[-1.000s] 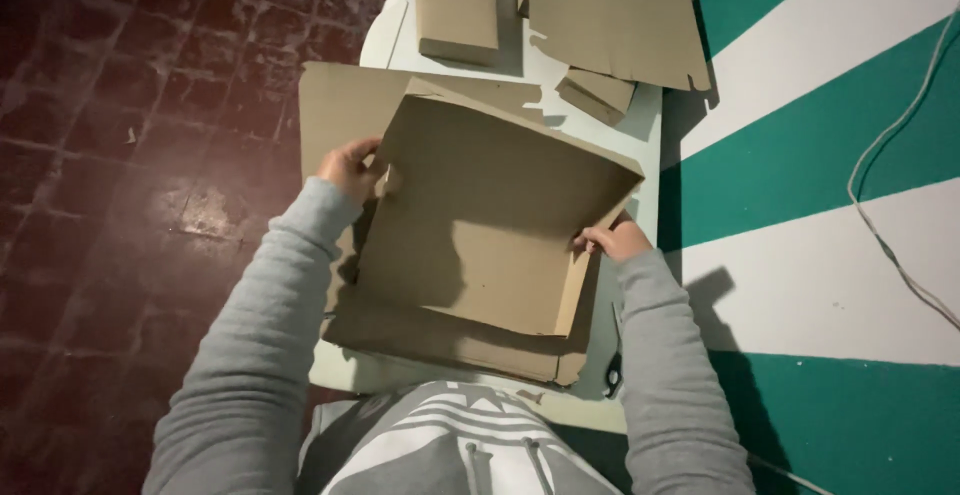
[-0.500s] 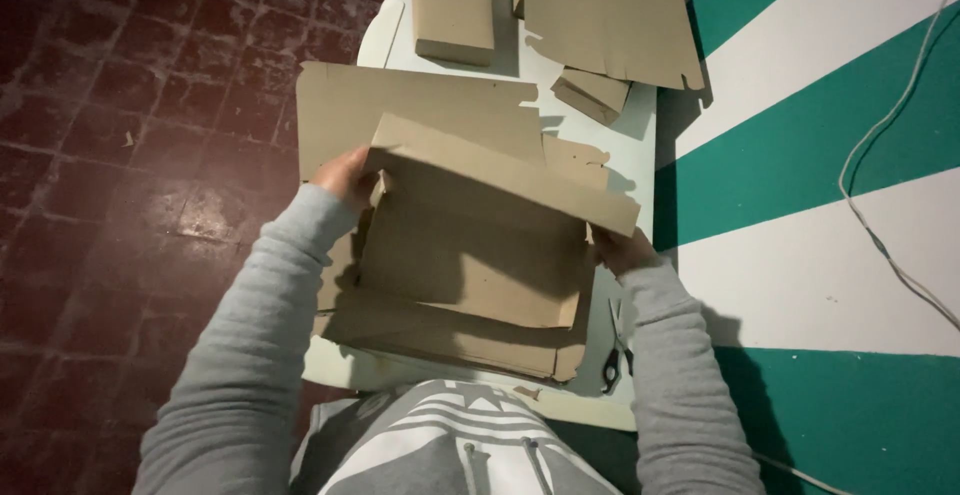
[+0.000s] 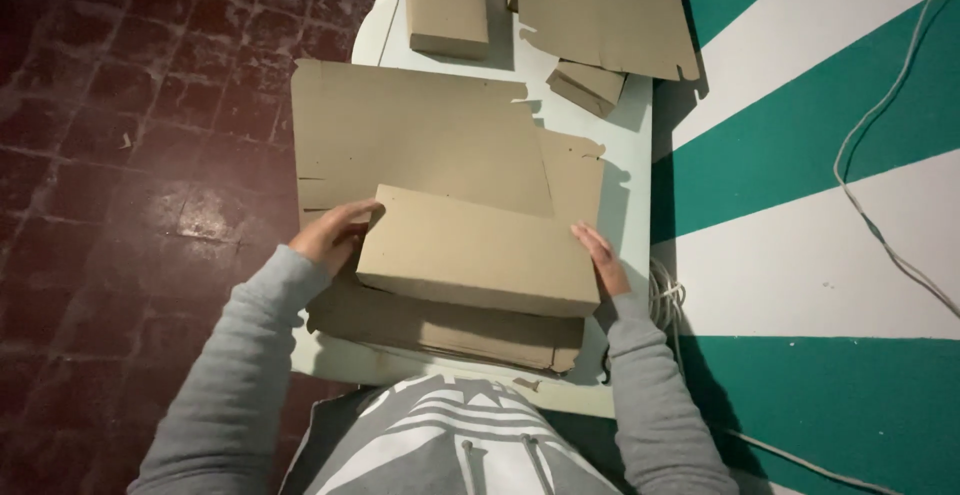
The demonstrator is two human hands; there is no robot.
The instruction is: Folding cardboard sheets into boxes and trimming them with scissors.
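Observation:
A closed brown cardboard box (image 3: 480, 252) lies on a stack of flat cardboard sheets (image 3: 410, 135) on a narrow white table (image 3: 630, 155). My left hand (image 3: 335, 235) grips the box's left end, fingers curled on its edge. Against the box's right end rests my right hand (image 3: 602, 259), held flat with fingers straight. Both arms wear grey sleeves. More flat cardboard (image 3: 440, 327) sticks out beneath the box toward me.
At the table's far end lie a folded box (image 3: 445, 0), a large flat sheet (image 3: 600, 10) and a small folded piece (image 3: 588, 85). Dark red tiles (image 3: 130, 155) cover the floor on the left. A green-and-white striped surface (image 3: 800, 155) with a white cable (image 3: 880, 115) lies right.
The box was open with its lid up; the lid has come down and the box is now closed. My hands shifted from the box's side walls to its two ends.

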